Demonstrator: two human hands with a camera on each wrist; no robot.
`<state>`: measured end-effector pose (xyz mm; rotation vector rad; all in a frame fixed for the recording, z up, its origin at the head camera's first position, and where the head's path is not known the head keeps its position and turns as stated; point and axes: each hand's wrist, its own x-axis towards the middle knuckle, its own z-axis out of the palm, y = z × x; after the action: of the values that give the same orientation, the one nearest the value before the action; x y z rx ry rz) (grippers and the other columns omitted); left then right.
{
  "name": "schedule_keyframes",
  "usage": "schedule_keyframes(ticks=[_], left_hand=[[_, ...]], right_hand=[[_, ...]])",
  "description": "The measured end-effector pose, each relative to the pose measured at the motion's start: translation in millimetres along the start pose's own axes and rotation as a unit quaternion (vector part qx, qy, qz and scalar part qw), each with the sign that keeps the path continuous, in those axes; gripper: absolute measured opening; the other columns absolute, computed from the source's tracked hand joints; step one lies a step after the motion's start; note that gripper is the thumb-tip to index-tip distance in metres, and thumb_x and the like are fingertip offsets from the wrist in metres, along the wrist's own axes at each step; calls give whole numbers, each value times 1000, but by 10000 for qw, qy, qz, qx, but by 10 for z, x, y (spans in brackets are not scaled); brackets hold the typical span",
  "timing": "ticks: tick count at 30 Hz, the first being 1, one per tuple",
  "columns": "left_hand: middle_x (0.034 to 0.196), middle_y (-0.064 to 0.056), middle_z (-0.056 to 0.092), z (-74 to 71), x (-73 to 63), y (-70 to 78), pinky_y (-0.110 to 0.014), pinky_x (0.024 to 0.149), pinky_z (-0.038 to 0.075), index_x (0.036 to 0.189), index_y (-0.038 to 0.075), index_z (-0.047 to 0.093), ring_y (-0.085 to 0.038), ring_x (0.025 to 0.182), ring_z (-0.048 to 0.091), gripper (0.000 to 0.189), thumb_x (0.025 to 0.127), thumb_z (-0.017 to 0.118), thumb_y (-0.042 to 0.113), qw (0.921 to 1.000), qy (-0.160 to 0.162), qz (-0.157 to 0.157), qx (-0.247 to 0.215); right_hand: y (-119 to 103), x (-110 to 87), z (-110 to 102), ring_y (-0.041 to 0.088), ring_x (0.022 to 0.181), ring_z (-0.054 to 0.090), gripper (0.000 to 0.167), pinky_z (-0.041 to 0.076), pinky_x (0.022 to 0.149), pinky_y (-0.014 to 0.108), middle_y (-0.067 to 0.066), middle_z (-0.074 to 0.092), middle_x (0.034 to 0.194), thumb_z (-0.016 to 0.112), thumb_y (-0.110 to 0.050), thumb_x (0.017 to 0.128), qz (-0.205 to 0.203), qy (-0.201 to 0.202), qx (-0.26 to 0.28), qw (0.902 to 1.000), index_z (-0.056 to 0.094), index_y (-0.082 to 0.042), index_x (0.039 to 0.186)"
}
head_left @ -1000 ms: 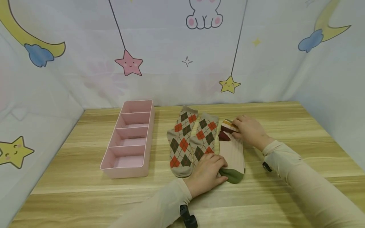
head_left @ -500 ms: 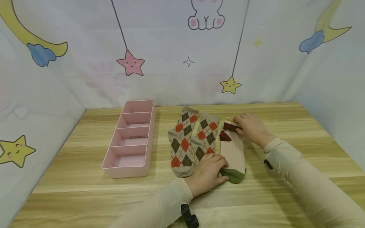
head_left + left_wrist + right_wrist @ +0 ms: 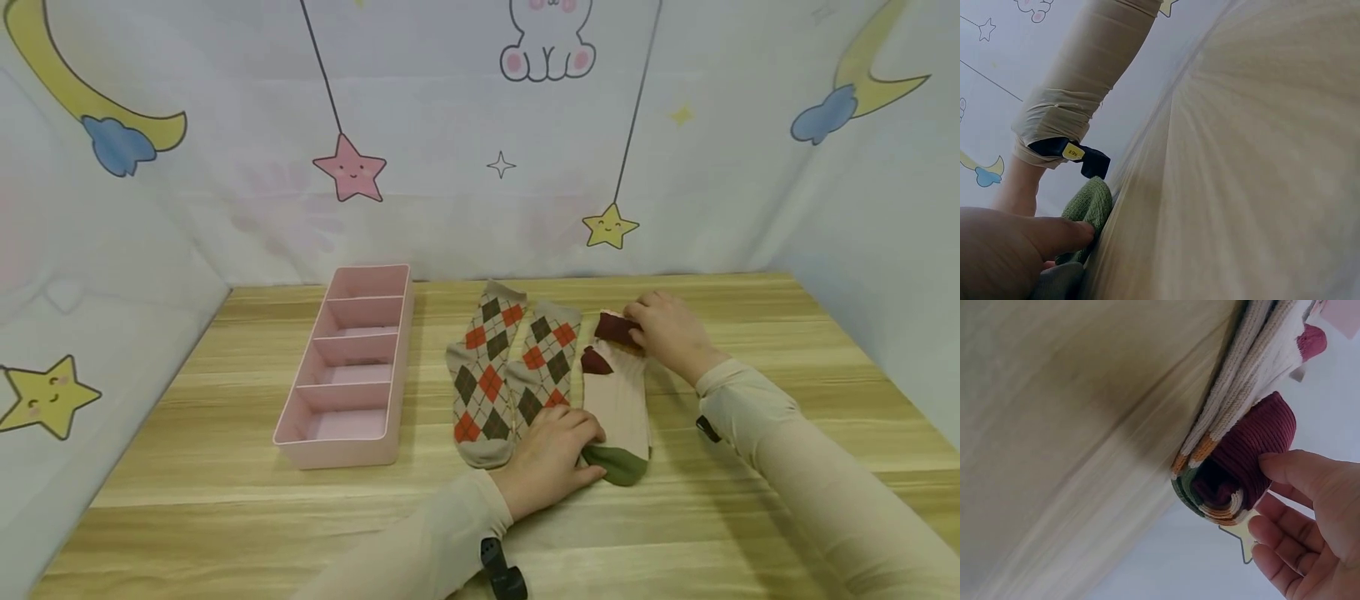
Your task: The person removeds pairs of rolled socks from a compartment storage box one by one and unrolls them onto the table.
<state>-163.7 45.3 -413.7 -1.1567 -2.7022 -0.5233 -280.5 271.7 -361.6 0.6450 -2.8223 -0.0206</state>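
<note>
A stacked pair of cream ribbed socks (image 3: 617,404), with maroon heel and green toe, lies flat on the right. My right hand (image 3: 671,332) pinches its far cuff between thumb and fingers. In the right wrist view that maroon cuff (image 3: 1263,434) is rolled into a coil, with orange, cream and green stripes at its edge. My left hand (image 3: 551,457) rests over the near end of the middle argyle sock (image 3: 553,346), hiding its toe. Its thumb touches the green toe (image 3: 1089,203) of the cream pair. Another argyle sock (image 3: 480,383) lies to the left, untouched.
A pink box (image 3: 393,417) with several compartments stands left of the socks on the wooden table (image 3: 202,467). White printed cloth (image 3: 450,217) walls off the back and sides. Each sleeve carries a black wrist device (image 3: 504,571).
My right hand has turned the cream socks' cuff further over toward me, hiding the stripes and showing a maroon band on top. The left hand stays on the toe end.
</note>
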Motion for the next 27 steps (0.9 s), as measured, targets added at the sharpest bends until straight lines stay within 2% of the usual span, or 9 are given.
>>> schedule_keyframes(ticks=[10, 13, 20, 27], left_hand=[[115, 8, 63, 17, -14, -22, -26, 95, 42, 106, 22, 64, -10, 104, 55, 30, 85, 70, 42, 9997, 184, 120, 116], [115, 9, 63, 19, -14, -24, -26, 95, 42, 106, 23, 64, -10, 105, 56, 29, 85, 70, 42, 9996, 184, 133, 136], [116, 9, 63, 17, -12, -26, -27, 96, 42, 107, 23, 64, -10, 106, 55, 29, 86, 70, 41, 9998, 142, 125, 59], [115, 9, 63, 14, -12, -25, -27, 96, 41, 107, 23, 64, -10, 105, 55, 29, 86, 70, 41, 9998, 130, 114, 65]], right_hand=[[65, 37, 70, 39, 93, 58, 21, 48, 83, 52, 22, 63, 98, 67, -6, 86, 56, 188, 78, 9998, 65, 4, 105], [81, 50, 78, 39, 95, 60, 23, 49, 84, 51, 22, 65, 101, 67, -7, 86, 87, 119, 1, 9999, 64, 3, 106], [116, 95, 59, 39, 88, 61, 15, 49, 78, 50, 22, 65, 94, 66, -7, 87, 293, -95, 79, 9995, 61, 3, 97], [124, 124, 34, 38, 88, 62, 15, 50, 77, 50, 22, 67, 96, 65, -7, 87, 305, -164, 111, 9993, 64, 3, 99]])
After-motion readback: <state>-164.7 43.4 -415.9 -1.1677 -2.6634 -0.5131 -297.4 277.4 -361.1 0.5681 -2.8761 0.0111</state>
